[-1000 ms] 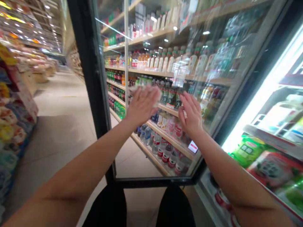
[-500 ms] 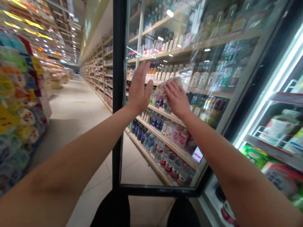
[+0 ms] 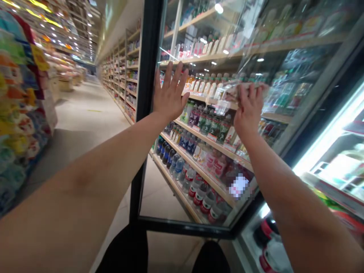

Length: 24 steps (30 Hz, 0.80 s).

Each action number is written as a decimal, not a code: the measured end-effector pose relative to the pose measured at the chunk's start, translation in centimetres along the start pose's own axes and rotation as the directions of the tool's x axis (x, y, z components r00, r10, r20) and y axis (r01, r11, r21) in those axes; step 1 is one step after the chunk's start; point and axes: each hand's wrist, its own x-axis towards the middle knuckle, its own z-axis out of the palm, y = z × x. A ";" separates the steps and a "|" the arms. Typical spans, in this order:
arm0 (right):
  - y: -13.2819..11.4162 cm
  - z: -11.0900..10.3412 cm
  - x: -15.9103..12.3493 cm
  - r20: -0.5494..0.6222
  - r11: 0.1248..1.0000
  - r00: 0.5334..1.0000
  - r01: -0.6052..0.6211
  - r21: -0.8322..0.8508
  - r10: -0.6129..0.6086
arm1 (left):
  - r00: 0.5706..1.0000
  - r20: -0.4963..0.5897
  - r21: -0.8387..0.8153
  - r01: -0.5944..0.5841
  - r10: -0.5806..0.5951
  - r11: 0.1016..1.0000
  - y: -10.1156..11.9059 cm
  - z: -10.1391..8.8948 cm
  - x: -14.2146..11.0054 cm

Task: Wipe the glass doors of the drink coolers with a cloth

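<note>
- Store aisle (image 3: pixel 91 110) stretches away on the left, beyond a glass door (image 3: pixel 167 206) with a black frame (image 3: pixel 152 49).
- Bottles (image 3: pixel 209 123) on shelves (image 3: pixel 199 134) show through the glass.
- Left hand (image 3: pixel 170 93) is held flat at the door, its fingers apart.
- Right hand (image 3: pixel 250 104) bends its fingers over a pale cloth (image 3: pixel 232 93), holding it at the glass.

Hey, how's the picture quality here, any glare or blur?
Head view: ceiling lights glint as white spots on the glass door, the cooler's light strip is blown out, the cloth looks soft, and the phone-like bright patch is pixelated.
</note>
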 end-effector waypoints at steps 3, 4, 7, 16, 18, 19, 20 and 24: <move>-2.3 0.7 -3.3 0.106 0.991 0.986 0.122 0.063 -0.128 | 1.000 -0.008 -0.027 -0.012 0.012 1.000 -0.3 0.1 0.2; -3.3 1.0 -5.0 0.204 0.965 0.945 0.236 0.118 -0.256 | 1.000 0.004 -0.022 -0.006 0.006 1.000 -0.3 0.1 0.3; -4.6 1.4 -7.3 0.343 0.852 0.784 0.434 0.291 -0.517 | 0.999 0.036 0.037 0.011 -0.012 0.999 -0.2 0.0 0.3; -4.8 2.3 -3.3 0.049 0.926 0.962 0.243 0.288 -0.267 | 0.999 -0.044 0.113 0.033 -0.028 0.993 0.0 0.6 -0.3; -6.2 2.7 -4.3 0.158 0.860 0.884 0.363 0.360 -0.439 | 0.999 -0.035 0.089 0.043 -0.040 0.995 0.1 0.5 -0.3; -6.3 2.8 -4.1 0.171 0.838 0.861 0.391 0.381 -0.479 | 0.998 -0.027 0.071 0.052 -0.050 0.996 0.2 0.4 -0.3; -6.0 2.8 -3.5 0.155 0.836 0.866 0.391 0.386 -0.476 | 0.998 -0.018 0.050 0.063 -0.062 0.997 0.3 0.2 -0.3; -3.0 2.7 0.5 -0.056 0.941 0.986 0.164 0.297 -0.154 | 0.996 0.015 -0.016 0.086 -0.086 0.996 0.8 -0.6 -0.4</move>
